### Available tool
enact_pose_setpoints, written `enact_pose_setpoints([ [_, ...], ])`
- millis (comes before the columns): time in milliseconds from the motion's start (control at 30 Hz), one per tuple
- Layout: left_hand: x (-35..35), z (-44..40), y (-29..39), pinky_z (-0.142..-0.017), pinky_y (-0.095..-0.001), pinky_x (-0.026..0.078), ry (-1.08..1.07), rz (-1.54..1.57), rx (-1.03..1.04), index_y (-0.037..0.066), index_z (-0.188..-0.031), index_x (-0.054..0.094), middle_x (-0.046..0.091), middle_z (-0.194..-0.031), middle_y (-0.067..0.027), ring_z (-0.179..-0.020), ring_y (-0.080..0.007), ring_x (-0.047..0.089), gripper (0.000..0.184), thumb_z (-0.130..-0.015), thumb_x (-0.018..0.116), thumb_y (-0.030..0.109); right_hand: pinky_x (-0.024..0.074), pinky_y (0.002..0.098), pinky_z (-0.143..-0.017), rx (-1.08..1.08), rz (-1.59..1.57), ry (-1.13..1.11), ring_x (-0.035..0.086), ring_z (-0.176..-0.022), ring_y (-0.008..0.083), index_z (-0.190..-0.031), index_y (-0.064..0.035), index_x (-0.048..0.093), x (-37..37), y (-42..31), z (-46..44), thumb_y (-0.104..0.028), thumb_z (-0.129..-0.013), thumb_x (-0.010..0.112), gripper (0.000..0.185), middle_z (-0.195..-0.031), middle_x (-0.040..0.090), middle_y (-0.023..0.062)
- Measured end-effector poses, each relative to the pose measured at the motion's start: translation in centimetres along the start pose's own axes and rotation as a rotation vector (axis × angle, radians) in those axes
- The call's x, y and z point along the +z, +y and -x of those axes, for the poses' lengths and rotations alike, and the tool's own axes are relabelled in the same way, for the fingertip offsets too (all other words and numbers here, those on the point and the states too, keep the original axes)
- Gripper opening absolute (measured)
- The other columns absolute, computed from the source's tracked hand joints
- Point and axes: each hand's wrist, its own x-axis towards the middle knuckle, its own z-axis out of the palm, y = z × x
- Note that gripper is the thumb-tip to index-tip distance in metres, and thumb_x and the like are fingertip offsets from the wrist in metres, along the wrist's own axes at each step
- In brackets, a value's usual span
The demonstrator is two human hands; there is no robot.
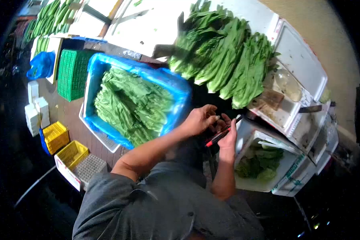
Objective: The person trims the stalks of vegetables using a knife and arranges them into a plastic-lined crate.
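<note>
My right hand (227,138) is closed around a slim black tool with a red end (217,138), its kind not clear. My left hand (201,119) is right beside it, fingers bent and pinched together close to the right fingertips. Whatever the left fingers hold, if anything, is too small to make out. Just beyond both hands, bunches of long leafy lettuce (228,56) lie in a row, pale stem ends toward me. Left of my forearm, more leafy greens (132,102) fill a box lined with blue plastic (178,90).
A white foam box (286,176) with loose leaves stands low on the right. A wooden block (271,99) and a clear plastic bag (288,85) lie above it. At left are a green crate (71,76), yellow baskets (55,136) and white foam pieces (37,114).
</note>
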Motion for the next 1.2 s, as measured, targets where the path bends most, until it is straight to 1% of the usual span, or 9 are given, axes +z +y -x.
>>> enact_pose_setpoints([
  [167, -6.5, 13.1, -10.7, -0.086, -0.0377, 0.054, 0.201, -0.155, -0.211, 0.0, -0.115, 0.067, 0.071, -0.102, -0.0185, -0.096, -0.0266, 0.07, 0.034, -0.091, 0.067, 0.024, 0.0506, 0.0274, -0.049, 0.191, 0.604, -0.07, 0.049, -0.049, 0.0098, -0.103, -0.0078, 0.065, 2.3, 10.7, 0.8, -0.025, -0.09, 0.072, 0.022, -0.073, 0.06, 0.0023],
  [367, -13.0, 25.6, -22.9, -0.063, -0.0297, 0.049, 0.851, -0.049, -0.396, -0.003, -0.094, 0.068, 0.067, -0.075, -0.0076, -0.067, -0.013, 0.058, 0.025, -0.092, 0.066, 0.022, 0.0565, 0.0286, -0.055, 0.355, 1.091, -0.295, 0.058, -0.06, 0.0095, -0.119, 0.0018, 0.059, 7.2, 24.6, 2.8, -0.022, -0.093, 0.067, 0.036, -0.089, 0.063, 0.0065],
  [467, -14.3, 28.1, -26.7, -0.064, -0.0291, 0.049, 0.997, 0.13, -0.387, -0.004, -0.108, 0.061, 0.064, -0.086, -0.0064, -0.073, -0.0133, 0.058, 0.032, -0.092, 0.067, 0.023, 0.0562, 0.0331, -0.052, 0.39, 1.501, -0.319, 0.066, -0.073, 0.0224, -0.132, 0.0098, 0.046, 9.9, 29.7, 3.9, -0.024, -0.087, 0.07, 0.061, -0.102, 0.065, 0.0161],
  [567, -13.2, 27.0, -33.1, -0.068, -0.0302, 0.052, 0.925, 0.424, -0.392, -0.007, -0.123, 0.053, 0.064, -0.095, -0.01, -0.078, -0.0158, 0.061, 0.048, -0.091, 0.07, 0.024, 0.0526, 0.0351, -0.048, 0.331, 1.58, -0.146, 0.064, -0.068, 0.0231, -0.128, 0.0056, 0.048, 8.8, 33.5, 4.9, -0.023, -0.085, 0.071, 0.057, -0.099, 0.064, 0.0182],
  [667, -14.7, 26.5, -28.0, -0.072, -0.031, 0.053, 0.828, 0.428, -0.491, -0.01, -0.138, 0.043, 0.064, -0.108, -0.0163, -0.087, -0.0193, 0.062, 0.068, -0.089, 0.072, 0.027, 0.0525, 0.034, -0.048, 0.063, 1.61, -0.199, 0.065, -0.069, 0.0226, -0.123, 0.0037, 0.051, 1.4, 37.1, 1.4, -0.024, -0.084, 0.072, 0.052, -0.096, 0.064, 0.0173],
  [800, -16.1, 26.5, -27.4, -0.085, -0.033, 0.052, 0.827, 0.515, -0.499, -0.016, -0.142, 0.031, 0.064, -0.113, -0.0226, -0.099, -0.0218, 0.064, 0.09, -0.084, 0.079, 0.032, 0.053, 0.0342, -0.056, 0.165, 1.725, -0.298, 0.067, -0.076, 0.0217, -0.115, 0.0034, 0.057, 8.1, 33.2, 5.9, -0.028, -0.083, 0.076, 0.048, -0.088, 0.067, 0.0152],
  [900, -18.0, 26.9, -26.6, -0.087, -0.0339, 0.052, 0.731, 0.648, -0.514, -0.017, -0.139, 0.039, 0.063, -0.119, -0.0248, -0.102, -0.0247, 0.064, 0.089, -0.084, 0.076, 0.042, 0.0516, 0.0415, -0.08, 0.109, 1.842, -0.393, 0.067, -0.095, 0.0311, -0.111, 0.0024, 0.061, 12.0, 31.4, 8.1, -0.032, -0.082, 0.077, 0.047, -0.103, 0.068, 0.0224],
  [1033, -19.0, 29.2, -21.8, -0.093, -0.0357, 0.05, 0.719, 0.699, -0.441, -0.016, -0.141, 0.038, 0.058, -0.129, -0.0269, -0.114, -0.0268, 0.06, 0.092, -0.084, 0.074, 0.046, 0.0514, 0.0408, -0.081, -0.146, 1.798, -0.526, 0.066, -0.095, 0.0303, -0.111, 0.0031, 0.061, 15.2, 29.8, 10.5, -0.031, -0.083, 0.077, 0.048, -0.107, 0.068, 0.0224],
  [1200, -18.7, 30.6, -20.4, -0.089, -0.0359, 0.052, 0.675, 1.09, -0.306, -0.007, -0.135, 0.049, 0.061, -0.123, -0.0187, -0.106, -0.0243, 0.062, 0.067, -0.091, 0.068, 0.039, 0.0513, 0.0387, -0.072, -0.354, 1.693, -0.702, 0.065, -0.081, 0.0261, -0.113, 0.0024, 0.059, 16.9, 29.8, 13.4, -0.028, -0.081, 0.08, 0.049, -0.093, 0.066, 0.0177],
])
